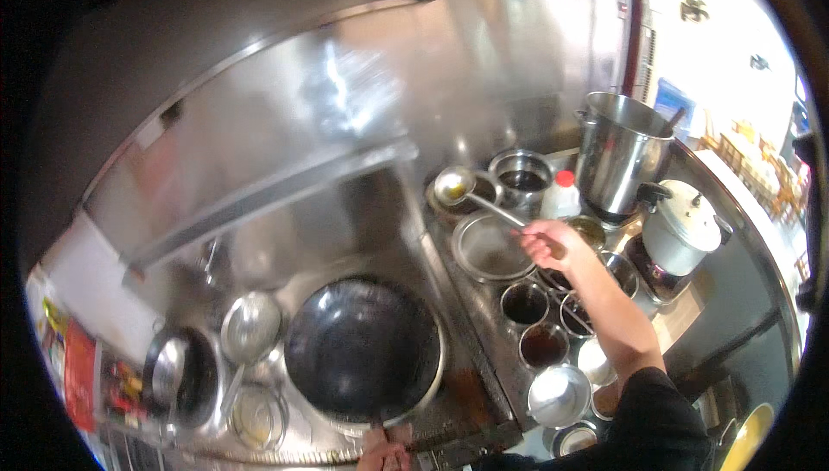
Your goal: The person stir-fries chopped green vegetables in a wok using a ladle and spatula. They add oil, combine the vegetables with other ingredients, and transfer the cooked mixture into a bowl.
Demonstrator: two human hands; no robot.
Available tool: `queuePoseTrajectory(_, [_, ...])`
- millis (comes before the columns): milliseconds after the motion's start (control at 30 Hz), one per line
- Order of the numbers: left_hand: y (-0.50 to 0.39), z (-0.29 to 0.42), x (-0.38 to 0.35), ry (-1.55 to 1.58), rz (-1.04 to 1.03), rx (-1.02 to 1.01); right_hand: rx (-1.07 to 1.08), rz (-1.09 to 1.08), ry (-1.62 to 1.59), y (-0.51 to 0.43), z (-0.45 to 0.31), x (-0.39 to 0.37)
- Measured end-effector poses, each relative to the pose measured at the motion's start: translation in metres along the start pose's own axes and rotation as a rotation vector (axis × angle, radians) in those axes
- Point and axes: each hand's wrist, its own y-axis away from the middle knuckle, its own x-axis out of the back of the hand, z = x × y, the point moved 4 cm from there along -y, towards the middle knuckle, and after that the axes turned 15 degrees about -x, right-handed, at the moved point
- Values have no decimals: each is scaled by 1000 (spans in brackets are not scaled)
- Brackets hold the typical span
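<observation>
My right hand (549,244) is closed around the handle of a metal ladle (454,186). A little yellowish liquid shows in the ladle's bowl, which is over a pot (487,190) at the back of the counter. At the bottom edge, my left hand (386,453) grips the handle of a dark wok (363,351); part of this hand is cut off by the picture's rim. The wok sits on the stove, and I see no food in it. Below my right forearm stand several round containers with dark sauces, among them a reddish-brown one (544,345).
A wide metal pot (493,247), a red-capped bottle (562,196), a tall stockpot (622,147) and a pressure cooker (683,225) stand on the right. Left of the wok are a strainer (251,327), another dark pan (201,374) and a bowl (256,416). A steel backsplash (278,108) rises behind.
</observation>
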Motion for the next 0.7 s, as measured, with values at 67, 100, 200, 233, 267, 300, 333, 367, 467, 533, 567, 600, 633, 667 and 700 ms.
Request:
queuePoseTrajectory(67, [-5,-7,17,-80,7,-51,-7,-76,12,29,47,-18])
queuePoseTrajectory(100, [-4,-14,23,-9,-20,-6,-30,-141,13,39,71,-29])
queuePoseTrajectory(200, [-2,-14,39,-19,-64,-69,-86,-169,-33,59,147,-51])
queuePoseTrajectory(233, [3,-14,43,-50,-62,-61,-143,-186,-55,62,173,-59])
queuePoseTrajectory(267, [11,-14,43,105,-114,-65,-178,-171,-32,64,198,-67])
queuePoseTrajectory(300, [17,-11,48,180,-45,-69,-226,-249,-25,65,223,-80])
queuePoseTrajectory(333, [29,-13,49,170,-66,-98,-202,-161,55,64,245,-90])
queuePoseTrajectory(367, [40,-16,51,138,-65,-60,-196,-89,114,65,270,-100])
queuePoseTrajectory(467, [86,-33,65,103,-113,-57,-112,189,532,82,339,-134])
queuePoseTrajectory(533, [114,-49,79,76,-109,-89,-21,273,746,101,381,-155])
queuePoseTrajectory(567, [126,-56,85,62,-114,-104,37,314,892,116,399,-162])
queuePoseTrajectory(600, [139,-66,90,91,-142,-114,80,375,1004,129,412,-166])
queuePoseTrajectory(633, [152,-77,95,74,-137,-115,126,370,1096,142,425,-170])
queuePoseTrajectory(667, [164,-86,101,54,-130,-119,145,446,1171,155,435,-169])
queuePoseTrajectory(700, [175,-93,107,31,-122,-129,190,486,1221,164,444,-170])
